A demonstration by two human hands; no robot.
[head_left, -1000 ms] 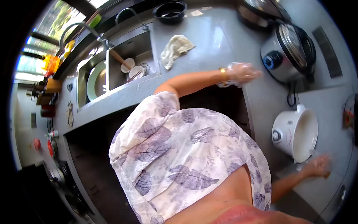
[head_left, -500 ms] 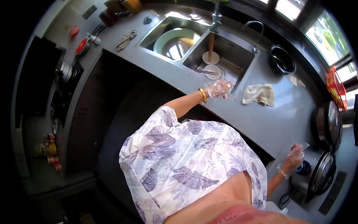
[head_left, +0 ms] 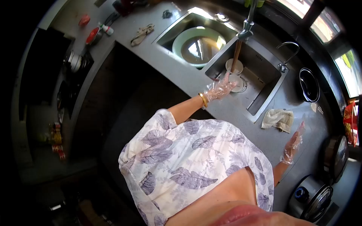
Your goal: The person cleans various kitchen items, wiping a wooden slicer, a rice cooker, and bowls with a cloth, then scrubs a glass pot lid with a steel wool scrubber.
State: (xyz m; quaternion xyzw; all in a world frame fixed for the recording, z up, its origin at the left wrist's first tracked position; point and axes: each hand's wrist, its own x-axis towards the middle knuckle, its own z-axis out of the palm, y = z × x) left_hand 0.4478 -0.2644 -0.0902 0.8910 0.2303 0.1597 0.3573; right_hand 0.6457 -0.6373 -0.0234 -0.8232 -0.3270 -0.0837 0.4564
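My left hand point(head_left: 220, 89), in a clear plastic glove with a gold bracelet at the wrist, reaches over the front rim of the right sink basin point(head_left: 260, 77). Its fingers are apart beside a small white bowl point(head_left: 236, 83). Whether they touch the bowl is unclear. The reddish chopsticks near that bowl are mostly hidden by the hand. Behind it is a second white bowl point(head_left: 234, 66), with a long wooden handle point(head_left: 236, 54) standing in it. My right hand point(head_left: 294, 143), also gloved, is open with fingers stretched out above the counter, near a crumpled cloth point(head_left: 278, 119).
The left basin holds a large pale green tub point(head_left: 177, 49) of cloudy water. A tap point(head_left: 246, 30) rises behind the basins. To the right are a black basin point(head_left: 309, 86), a lidded pot point(head_left: 335, 158) and a cooker point(head_left: 307, 196). Another cloth point(head_left: 142, 34) lies left of the sink.
My left hand has moved from the counter edge into the right basin, towards the bowls. My right hand has moved away from the cooker towards the cloth. The view has shifted.
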